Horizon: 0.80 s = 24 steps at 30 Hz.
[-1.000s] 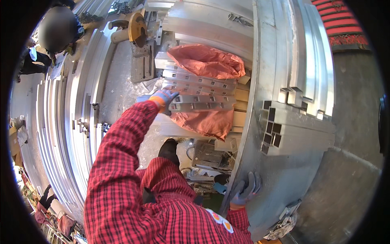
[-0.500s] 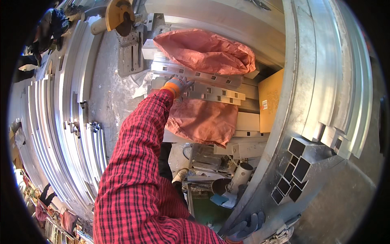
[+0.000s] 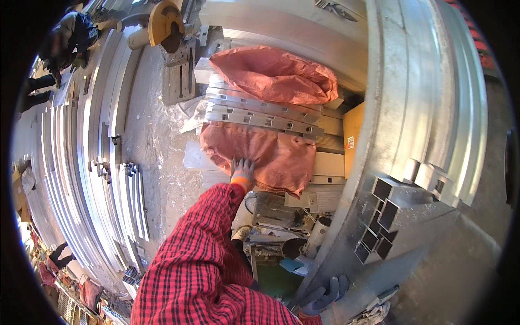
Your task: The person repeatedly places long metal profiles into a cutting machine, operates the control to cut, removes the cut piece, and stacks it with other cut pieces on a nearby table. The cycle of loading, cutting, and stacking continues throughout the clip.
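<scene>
A grey work glove with an orange cuff covers my left hand [image 3: 243, 170], which lies with fingers spread on the near left edge of a reddish woven sack [image 3: 271, 157]. Beyond this sack lie metal strips with square cutouts [image 3: 254, 117], side by side. A second reddish sack [image 3: 276, 73] covers the far side of the strips. Down at the lower right, my gloved right hand [image 3: 325, 295] rests by the edge of a large metal profile [image 3: 346, 227], thumb apart from the fingers. It appears to hold nothing.
Rectangular metal tubes [image 3: 382, 216] jut out at the right. A cardboard box [image 3: 353, 135] stands behind the sacks. Long metal profiles [image 3: 70, 179] lie on the floor at left. A cutting saw [image 3: 165, 24] sits at the far left, with a person [image 3: 70, 38] beyond it.
My left hand has left the metal strips and come nearer, onto the near sack. That sack now spreads farther left and covers part of the strips. My right hand stays at the metal edge.
</scene>
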Tool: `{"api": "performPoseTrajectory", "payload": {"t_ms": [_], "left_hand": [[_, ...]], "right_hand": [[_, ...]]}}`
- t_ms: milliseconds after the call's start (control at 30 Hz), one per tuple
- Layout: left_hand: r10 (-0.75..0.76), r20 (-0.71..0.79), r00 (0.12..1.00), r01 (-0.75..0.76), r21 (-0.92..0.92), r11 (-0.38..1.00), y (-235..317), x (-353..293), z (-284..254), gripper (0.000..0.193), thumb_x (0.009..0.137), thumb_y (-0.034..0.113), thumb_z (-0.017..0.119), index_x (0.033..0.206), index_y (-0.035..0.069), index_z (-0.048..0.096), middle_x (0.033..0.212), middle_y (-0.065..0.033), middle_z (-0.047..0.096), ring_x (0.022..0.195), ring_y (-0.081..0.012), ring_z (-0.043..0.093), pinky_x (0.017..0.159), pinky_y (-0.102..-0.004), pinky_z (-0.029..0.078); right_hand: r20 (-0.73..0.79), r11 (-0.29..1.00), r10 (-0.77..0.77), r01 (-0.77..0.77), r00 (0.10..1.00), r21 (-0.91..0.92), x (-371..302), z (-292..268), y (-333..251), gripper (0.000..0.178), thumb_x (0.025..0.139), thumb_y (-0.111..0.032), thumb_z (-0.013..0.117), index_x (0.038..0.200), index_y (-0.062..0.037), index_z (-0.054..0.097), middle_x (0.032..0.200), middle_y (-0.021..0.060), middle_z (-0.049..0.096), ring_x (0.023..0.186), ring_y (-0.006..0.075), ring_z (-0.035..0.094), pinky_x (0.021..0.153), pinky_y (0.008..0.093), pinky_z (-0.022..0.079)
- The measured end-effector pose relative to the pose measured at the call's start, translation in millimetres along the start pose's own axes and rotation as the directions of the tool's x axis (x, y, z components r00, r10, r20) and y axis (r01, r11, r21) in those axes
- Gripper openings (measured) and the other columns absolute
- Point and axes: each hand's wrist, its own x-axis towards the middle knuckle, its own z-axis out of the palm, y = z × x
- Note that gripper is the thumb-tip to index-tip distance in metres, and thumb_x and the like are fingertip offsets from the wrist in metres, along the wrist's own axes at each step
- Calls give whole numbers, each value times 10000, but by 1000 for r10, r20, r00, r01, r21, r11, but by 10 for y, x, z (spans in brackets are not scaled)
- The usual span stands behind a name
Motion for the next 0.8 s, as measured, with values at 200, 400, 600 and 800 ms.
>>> {"api": "performPoseTrajectory", "payload": {"t_ms": [200,400,600,800], "left_hand": [[102,490,866,-2,-201,980,47,-674,-181,685,862,476,649,1387,57,513,1360,-222,580,1271,-391,546,1071,-502,414],[-106,-241,965,-61,-596,801,-169,-574,-600,419,916,421,640,1152,77,678,1061,-165,723,1006,-320,692,871,-412,536],[-222,-502,836,-519,-855,-21,186,-303,-2410,226,1031,216,555,1041,32,687,870,-60,695,777,-149,639,740,-290,519],[357,-785,506,-857,-410,314,1688,-1323,-4169,328,939,286,689,1164,51,646,1010,-93,688,916,-180,635,849,-320,510]], "right_hand": [[-46,999,47,-47,998,-3,11,-32,-62,296,967,-161,516,1194,7,603,1272,221,561,1150,405,526,1014,553,400],[-128,992,79,-65,989,108,95,-62,-77,274,922,-168,577,1159,-53,652,1218,166,610,1132,375,554,1021,541,401],[-171,977,145,-113,975,181,71,-135,-86,269,897,-109,616,1160,-81,660,1217,127,630,1153,357,561,1023,504,417],[-256,970,170,-116,952,214,76,-138,-92,304,847,-55,626,1147,-93,663,1207,123,638,1160,360,564,1036,497,426]]}}
